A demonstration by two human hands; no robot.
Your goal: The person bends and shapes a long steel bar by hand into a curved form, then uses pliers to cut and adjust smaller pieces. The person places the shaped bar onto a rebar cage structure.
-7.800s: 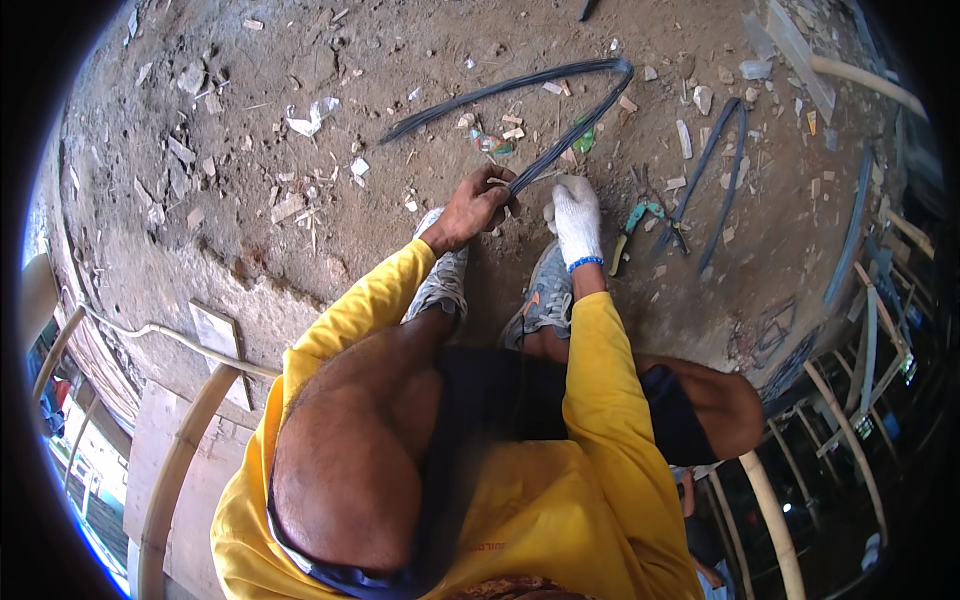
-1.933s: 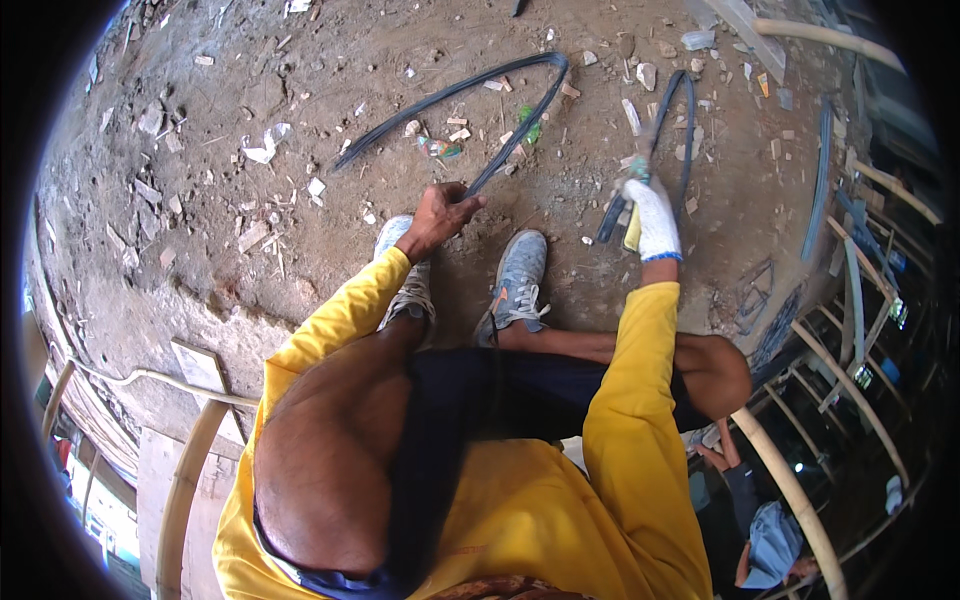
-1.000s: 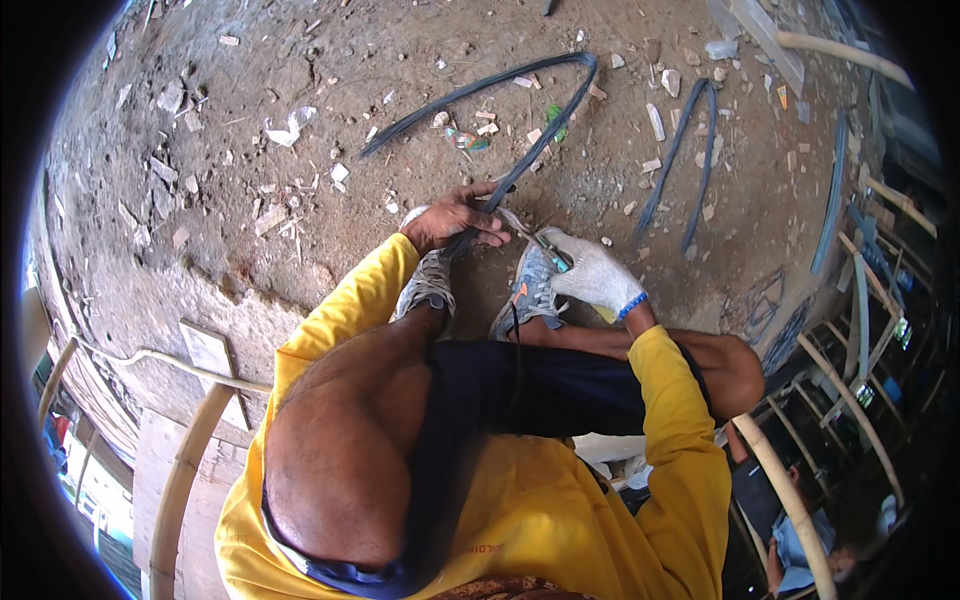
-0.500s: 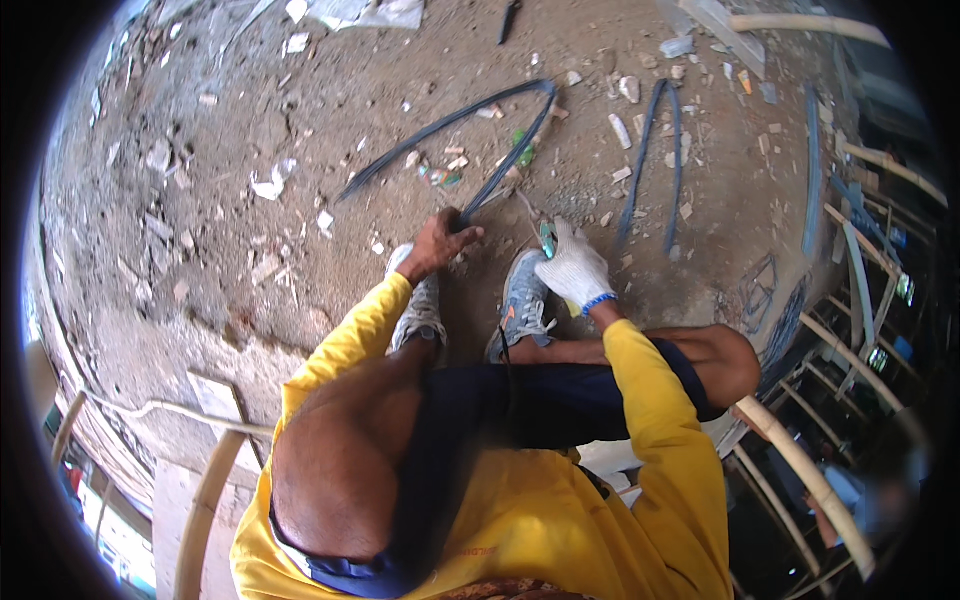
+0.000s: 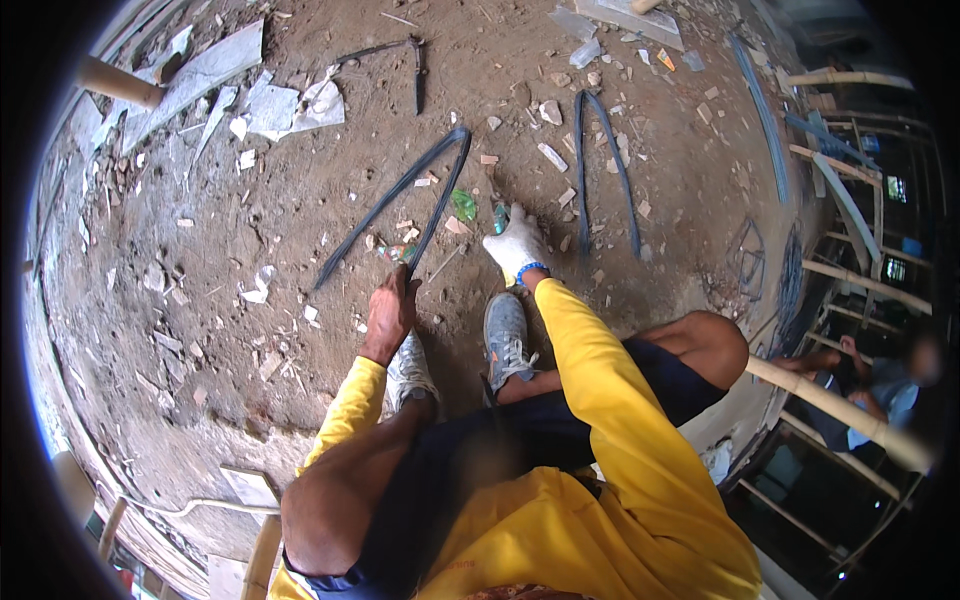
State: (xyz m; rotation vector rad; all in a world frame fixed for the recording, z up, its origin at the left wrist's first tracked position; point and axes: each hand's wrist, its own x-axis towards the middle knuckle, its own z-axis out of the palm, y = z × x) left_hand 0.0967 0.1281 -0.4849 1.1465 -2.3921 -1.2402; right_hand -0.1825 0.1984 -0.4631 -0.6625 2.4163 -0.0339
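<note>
My bare left hand is low over the dirt, its fingers closed at the near end of a dark wire bundle. The bundle is bent into a narrow upside-down V and lies on the ground. My right hand, in a white knitted glove, is closed round the green handle of a hand tool. The tool's thin metal part points away from me; its working end is hard to make out. Right of the glove lies a second bent wire bundle, touched by neither hand.
Farther ahead lies another dark bent strip. Straight wire lengths and a wire coil lie at the right. Stone chips and plastic scraps litter the dirt. Bamboo poles rise at the right, with another person beyond.
The view has shifted. My right hand has moved forward with the tool, past my shoe. My left hand stays at the wire bundle's end, and the bundle's bend has swung slightly left.
</note>
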